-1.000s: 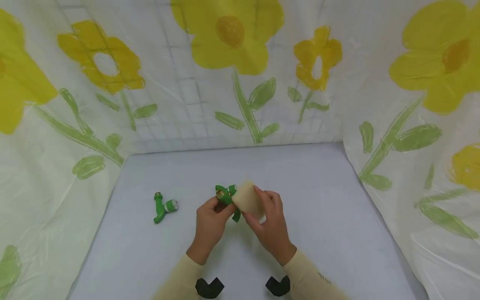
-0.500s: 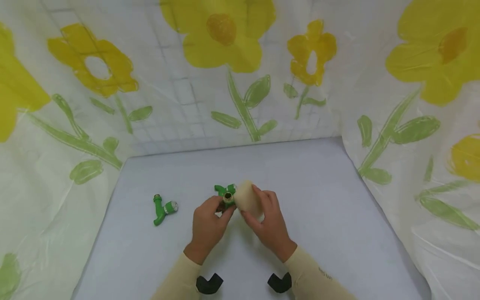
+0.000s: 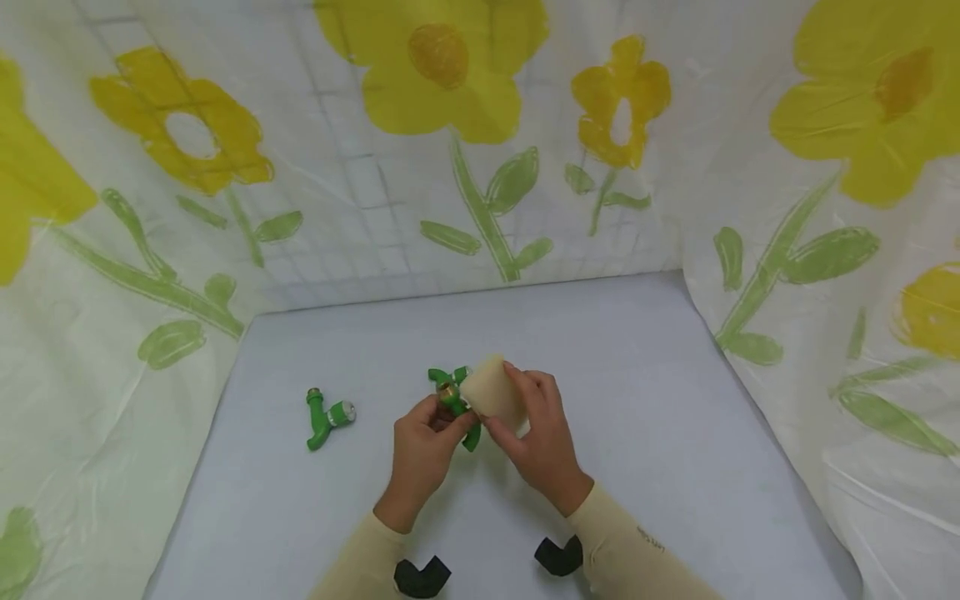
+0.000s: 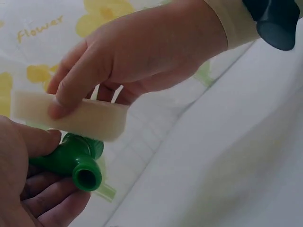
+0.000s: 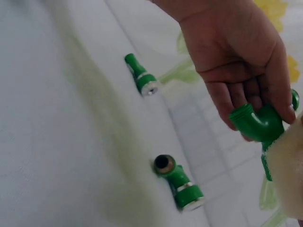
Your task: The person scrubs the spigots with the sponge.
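My left hand [image 3: 420, 454] grips a green plastic-looking faucet [image 3: 472, 437] between thumb and fingers, above the table. Its open spout mouth shows in the left wrist view, where the faucet [image 4: 64, 158] lies across the fingers. In my right hand [image 3: 546, 446] is a pale cream sponge [image 3: 493, 390], pinched by thumb and fingers. The sponge [image 4: 90, 118] sits against the knob side of the faucet and covers part of it. A second green faucet [image 3: 439, 376] lies on the table just behind the left hand, partly hidden.
Another green faucet [image 3: 319, 421] with a silver-ended knob lies on the white table [image 3: 637, 400] to the left. A white curtain [image 3: 360, 208] with yellow flowers hangs along the back and sides. Both sleeves carry dark wrist mounts [image 3: 422, 577].
The held faucet has turned in my left hand: its brass inlet faced the head camera half a second ago, and now its spout shows again at lower right. The sponge has tilted slightly.
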Motion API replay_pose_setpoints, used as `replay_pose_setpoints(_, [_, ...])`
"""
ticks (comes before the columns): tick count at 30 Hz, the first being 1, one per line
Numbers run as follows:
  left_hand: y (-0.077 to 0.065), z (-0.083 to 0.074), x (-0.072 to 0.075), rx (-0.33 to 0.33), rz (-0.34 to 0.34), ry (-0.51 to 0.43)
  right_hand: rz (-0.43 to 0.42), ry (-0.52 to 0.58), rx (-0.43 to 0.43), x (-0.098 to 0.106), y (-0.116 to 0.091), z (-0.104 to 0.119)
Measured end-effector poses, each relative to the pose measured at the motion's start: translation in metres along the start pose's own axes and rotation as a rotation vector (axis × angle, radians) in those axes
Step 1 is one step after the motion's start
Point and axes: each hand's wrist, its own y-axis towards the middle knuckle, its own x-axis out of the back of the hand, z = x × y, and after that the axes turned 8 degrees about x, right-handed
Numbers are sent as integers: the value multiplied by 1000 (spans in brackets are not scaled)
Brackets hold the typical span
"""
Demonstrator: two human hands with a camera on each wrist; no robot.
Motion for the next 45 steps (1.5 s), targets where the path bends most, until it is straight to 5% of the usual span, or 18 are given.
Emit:
replay_pose_setpoints(7, [6, -6, 8, 358, 36, -427, 38, -61, 0, -3, -16, -3])
replay_pose_setpoints(12, [5, -3, 3, 446, 114, -548, 13, -32, 85, 2, -6, -2])
replay_pose_setpoints(16, [3, -2, 0, 441, 117, -558, 11, -33, 154, 6, 0, -3])
replay_pose_setpoints(22, [4, -2, 4, 452, 123, -613, 34, -81, 120, 7, -12, -6])
replay_pose_setpoints(30, [-3, 1, -1, 382, 187, -452, 11, -53, 191, 11, 0, 6])
replay_pose_setpoints(38, [2, -1, 9, 376, 154, -538, 9, -67, 146, 9, -15, 0])
replay_pose_setpoints(42, [-2, 3, 1, 303, 123, -362, -11, -56, 180, 7, -5, 4])
replay_pose_setpoints(45, [-6, 5, -7, 153, 76, -172, -20, -62, 183, 8, 4, 10])
